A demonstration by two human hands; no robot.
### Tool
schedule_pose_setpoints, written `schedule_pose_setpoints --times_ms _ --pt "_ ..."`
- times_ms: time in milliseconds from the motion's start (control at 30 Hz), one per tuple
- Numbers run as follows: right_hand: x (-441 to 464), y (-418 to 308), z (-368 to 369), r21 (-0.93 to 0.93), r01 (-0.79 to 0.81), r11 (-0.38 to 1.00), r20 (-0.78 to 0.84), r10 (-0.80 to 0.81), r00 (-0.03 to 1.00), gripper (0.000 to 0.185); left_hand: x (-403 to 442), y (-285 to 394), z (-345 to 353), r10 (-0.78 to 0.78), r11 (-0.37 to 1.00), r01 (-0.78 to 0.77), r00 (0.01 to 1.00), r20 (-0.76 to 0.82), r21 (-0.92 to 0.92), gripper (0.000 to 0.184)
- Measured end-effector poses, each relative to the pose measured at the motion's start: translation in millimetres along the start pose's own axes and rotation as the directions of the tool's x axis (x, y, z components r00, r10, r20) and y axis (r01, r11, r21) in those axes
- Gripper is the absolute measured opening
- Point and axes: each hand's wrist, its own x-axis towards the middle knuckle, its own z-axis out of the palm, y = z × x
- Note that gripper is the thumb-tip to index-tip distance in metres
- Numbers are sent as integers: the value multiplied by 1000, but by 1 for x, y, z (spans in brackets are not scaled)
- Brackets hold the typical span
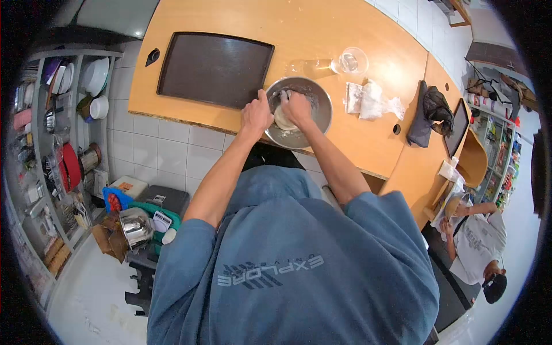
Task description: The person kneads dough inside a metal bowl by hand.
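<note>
A metal bowl [323, 106] stands at the table's near edge, with pale dough [282, 119] in it. My left hand [256, 115] is closed on the bowl's left rim, thumb raised. Inside the bowl, my right hand [296, 108] presses on the dough with its fingers curled and partly hidden. White powder clings to the bowl's inner wall. Left of the bowl lies a dark baking tray [215, 69]. Clear plastic bags with white contents [374, 102] lie to the right, below a clear container [352, 61].
Dark cloth [421, 115] and a black bag [438, 109] lie on the wooden table [322, 29] at right. Shelves [86, 135] stand at left, above a metal pot [136, 227]. Another person [480, 241] works at far right.
</note>
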Motion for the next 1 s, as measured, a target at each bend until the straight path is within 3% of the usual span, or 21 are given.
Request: schedule_pose_setpoints --times_ms 67,167,267,367,467,567,667,933,1000 --pt "0 6 -13 116 1 993 1 -1 1000 44 1 4 -3 -34 999 34 999 14 0 46" --pt "-8 -1 -35 117 -89 989 -46 95 994 44 5 7 -3 -59 998 59 998 8 0 50" --pt "-12 5 -31 1 11 1000 -28 -11 1000 41 8 12 -6 -79 997 79 997 14 19 53" --pt "-23 3 -21 -4 71 997 26 -71 997 40 9 10 -4 -71 997 70 997 14 20 55" --pt "-36 3 -15 -21 208 978 -85 -209 974 38 12 9 -2 -66 998 66 998 3 5 55" --pt "-46 12 0 -176 325 929 -123 -348 929 33 10 8 -3 -57 998 57 998 1 -13 54" --pt "-54 5 -9 -168 311 935 -53 -324 945 30 11 6 4 -38 999 37 999 -31 -10 53" --pt "-26 8 17 -217 295 930 -182 -336 924 26 15 3 -2 -7 999 7 1000 17 -34 40" --pt "-17 6 18 -210 249 945 -86 -272 959 30 13 0 -1 17 999 -15 999 38 -42 38"
